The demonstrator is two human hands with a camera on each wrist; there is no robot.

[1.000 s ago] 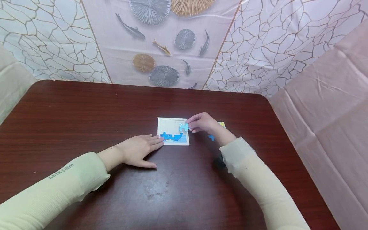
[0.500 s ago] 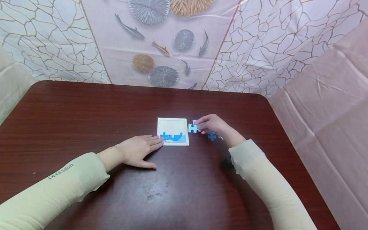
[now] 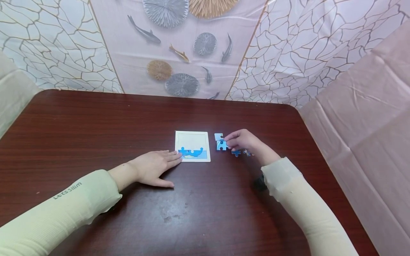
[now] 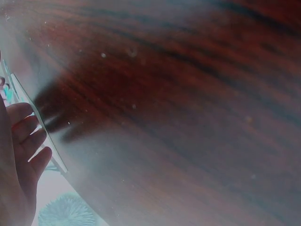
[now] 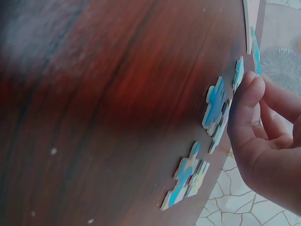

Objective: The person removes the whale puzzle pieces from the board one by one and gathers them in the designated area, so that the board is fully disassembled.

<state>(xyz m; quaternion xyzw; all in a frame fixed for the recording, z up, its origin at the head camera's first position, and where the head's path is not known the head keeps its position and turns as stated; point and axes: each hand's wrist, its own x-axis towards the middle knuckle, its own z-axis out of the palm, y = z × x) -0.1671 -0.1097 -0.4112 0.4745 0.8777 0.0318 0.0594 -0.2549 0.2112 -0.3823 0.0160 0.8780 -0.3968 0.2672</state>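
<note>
My left hand (image 3: 156, 166) lies flat with its fingers straight, the fingertips resting on the lower left corner of a white square puzzle board (image 3: 193, 133). Joined blue pieces (image 3: 193, 153) fill the bottom strip of that board; bare backing shows above them. To the right of the board, my right hand (image 3: 241, 139) pinches a light blue jigsaw piece (image 3: 221, 145) between thumb and fingers. Another light blue piece (image 3: 218, 136) is just behind it. In the right wrist view, the pinched piece (image 5: 256, 49) stands edge-on at the fingertips.
Loose jigsaw pieces lie under and beside my right hand: a dark blue one (image 3: 236, 153) and a multicoloured one (image 3: 246, 153). The right wrist view shows several (image 5: 181, 181) on the dark wooden table (image 3: 96, 124). A patterned cloth (image 3: 182, 46) hangs behind the far edge.
My right hand has drawn back to the right from above the board, carrying the light blue jigsaw piece with it. The left hand stays on the board's corner.
</note>
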